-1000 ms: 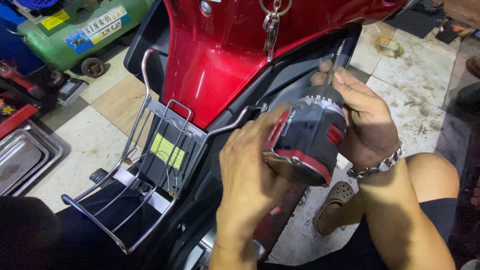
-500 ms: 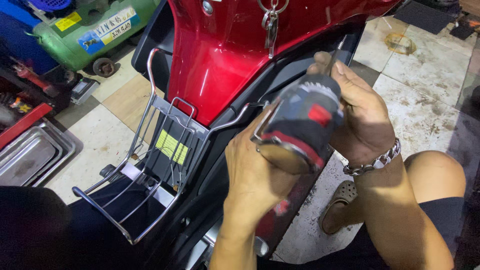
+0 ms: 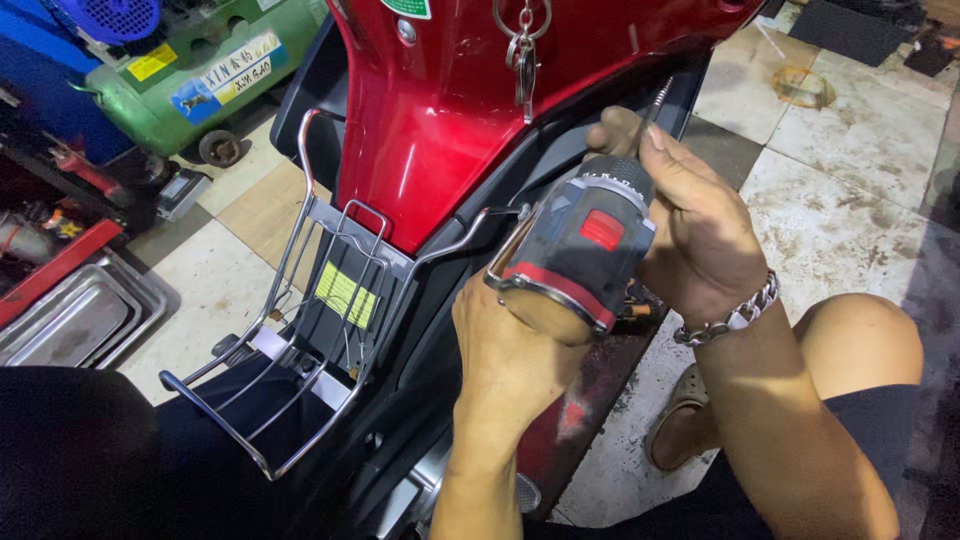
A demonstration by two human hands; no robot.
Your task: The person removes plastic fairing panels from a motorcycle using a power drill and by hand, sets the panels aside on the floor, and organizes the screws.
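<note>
Drill (image 3: 575, 255) gripped in left hand (image 3: 505, 350), right hand (image 3: 700, 235) closed round its chuck steadying the bit (image 3: 657, 100), angled up into scooter's red panel (image 3: 450, 120) seam beside wire basket (image 3: 320, 300).

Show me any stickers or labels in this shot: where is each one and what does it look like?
Yellow sticker: rectangular, on the dark panel behind the wire rack.
Tank label: long, slanted, white with blue and red, on the green tank, upper left.
Yellow tag: small rectangle, on the same tank, left of that label.
Green sticker: on the red panel, cut off by the top edge.
</note>
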